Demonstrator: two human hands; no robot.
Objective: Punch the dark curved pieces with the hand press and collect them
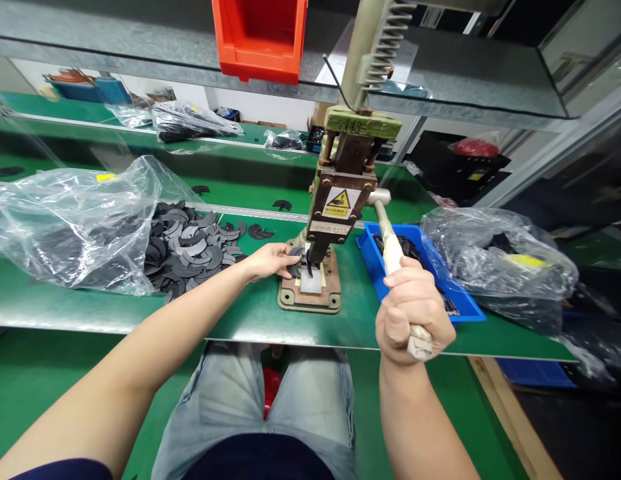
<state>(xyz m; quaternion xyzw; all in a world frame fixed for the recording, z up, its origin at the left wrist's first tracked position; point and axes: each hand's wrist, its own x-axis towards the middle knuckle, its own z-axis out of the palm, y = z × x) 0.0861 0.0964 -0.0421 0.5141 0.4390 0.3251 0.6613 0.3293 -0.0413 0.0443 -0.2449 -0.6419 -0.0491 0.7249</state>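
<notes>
A green hand press [335,193] with a warning label stands at the middle of the bench. My right hand [415,310] is wrapped round its lever handle [389,243], to the right of the press. At the left side of the press base, my left hand [271,261] pinches a dark curved piece [294,261] by its edge. Another dark piece [310,268] sits under the ram, above a light metal plate [311,283]. A heap of black and grey curved pieces [193,247] lies left of my left hand.
Clear plastic bags [80,227] lie at the left, another bag [505,260] at the right. A blue bin [463,308] with dark parts is right of the press. An orange bin [260,57] hangs over the front of the upper shelf [140,33].
</notes>
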